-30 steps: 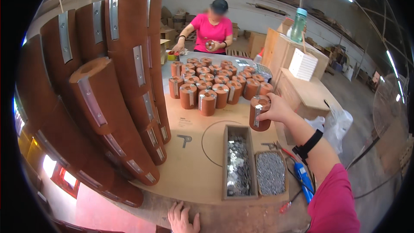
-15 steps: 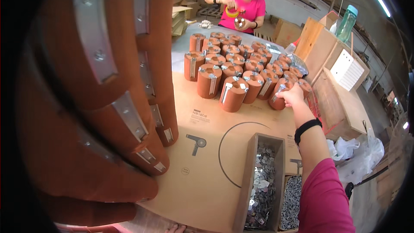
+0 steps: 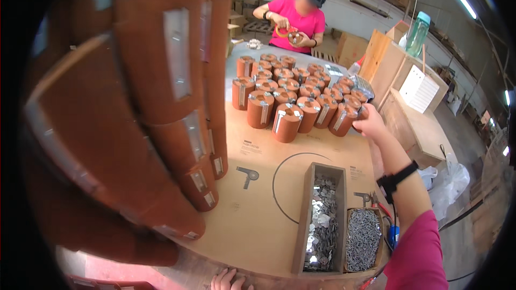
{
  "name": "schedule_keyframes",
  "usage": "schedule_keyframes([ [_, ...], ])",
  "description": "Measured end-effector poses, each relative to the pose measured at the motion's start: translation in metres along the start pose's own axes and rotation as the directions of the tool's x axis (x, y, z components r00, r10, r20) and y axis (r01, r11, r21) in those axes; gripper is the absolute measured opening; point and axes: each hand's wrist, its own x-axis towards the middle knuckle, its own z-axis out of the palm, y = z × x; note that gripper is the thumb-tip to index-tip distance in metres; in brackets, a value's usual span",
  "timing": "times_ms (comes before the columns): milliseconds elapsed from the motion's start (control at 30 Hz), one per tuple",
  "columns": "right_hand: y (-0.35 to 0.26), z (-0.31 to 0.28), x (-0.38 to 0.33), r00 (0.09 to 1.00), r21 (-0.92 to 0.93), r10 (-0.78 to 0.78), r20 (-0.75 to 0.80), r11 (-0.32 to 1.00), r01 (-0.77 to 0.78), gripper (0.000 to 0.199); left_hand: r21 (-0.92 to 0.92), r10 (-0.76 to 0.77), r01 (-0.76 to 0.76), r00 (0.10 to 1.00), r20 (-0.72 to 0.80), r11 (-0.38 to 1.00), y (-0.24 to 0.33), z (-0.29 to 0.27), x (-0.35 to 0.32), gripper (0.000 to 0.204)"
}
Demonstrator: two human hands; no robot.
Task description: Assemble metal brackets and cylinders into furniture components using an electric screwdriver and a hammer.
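Rust-brown cylinders with metal strips down their sides and holes in their tops stand upright in a cluster on cardboard. At the cluster's right end my right hand has its fingers closed around the side of the rightmost brown cylinder. Part of that cylinder is hidden by the hand and by the cylinder in front. My left hand shows only its fingers, resting slightly apart on the near table edge with nothing in them.
Tall brown stacks with metal strips fill the left. A long box of metal plates and a box of screws stand nearby, beside red-handled pliers. A co-worker holds tape and a cylinder. Right stands a wooden cabinet with a bottle.
My right hand has shifted from the front-right cylinder to the one at the far right edge, which now sits closer to it. More of my left fingers show. The view has shifted slightly.
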Motion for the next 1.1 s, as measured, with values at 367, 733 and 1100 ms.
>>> schedule_keyframes([
  [367, -0.101, -0.115, -0.312, 0.751, 0.460, -0.413, 0.515, 0.872, 0.164, 0.055, -0.278, -0.009, -0.034, 0.988, -0.152, 0.960, -0.019, -0.008, -0.011, 0.038],
  [733, -0.054, -0.025, -0.426, 0.262, 0.324, -0.320, 0.910, 0.946, 0.030, 0.037, 0.235, 0.010, 0.277, 0.627, -0.779, 0.932, -0.037, -0.193, -0.061, 0.037],
  [1100, 0.033, 0.052, -0.443, 0.480, 0.389, -0.304, 0.823, 0.917, -0.088, 0.025, -0.077, -0.391, 0.789, 0.216, -0.895, 0.610, -0.121, -0.291, -0.196, 0.104],
])
